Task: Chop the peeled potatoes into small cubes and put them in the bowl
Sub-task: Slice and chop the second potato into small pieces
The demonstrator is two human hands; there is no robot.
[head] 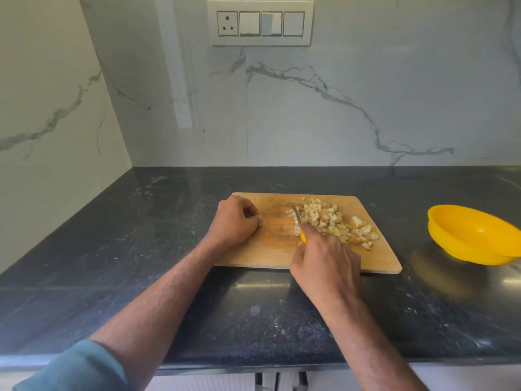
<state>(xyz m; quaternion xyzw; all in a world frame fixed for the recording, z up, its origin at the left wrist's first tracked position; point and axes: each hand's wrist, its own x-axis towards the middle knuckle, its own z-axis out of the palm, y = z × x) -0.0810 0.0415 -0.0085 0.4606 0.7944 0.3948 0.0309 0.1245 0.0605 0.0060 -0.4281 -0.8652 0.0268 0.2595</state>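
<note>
A wooden cutting board [253, 255] lies on the dark counter. A heap of small pale potato cubes [329, 218] covers its right half. My right hand [327, 263] grips a knife [298, 221] by its yellow handle, and the blade points away from me at the left edge of the heap. My left hand [235, 221] rests on the board's left part with its fingers curled; nothing shows in it. A yellow bowl [473, 235] stands on the counter to the right of the board, and no cubes show inside it.
The black speckled counter [141, 249] runs back to a marble wall, which also closes the left side. A switch panel [260, 24] hangs on the wall high above the board. The counter's front edge lies near the bottom of the view.
</note>
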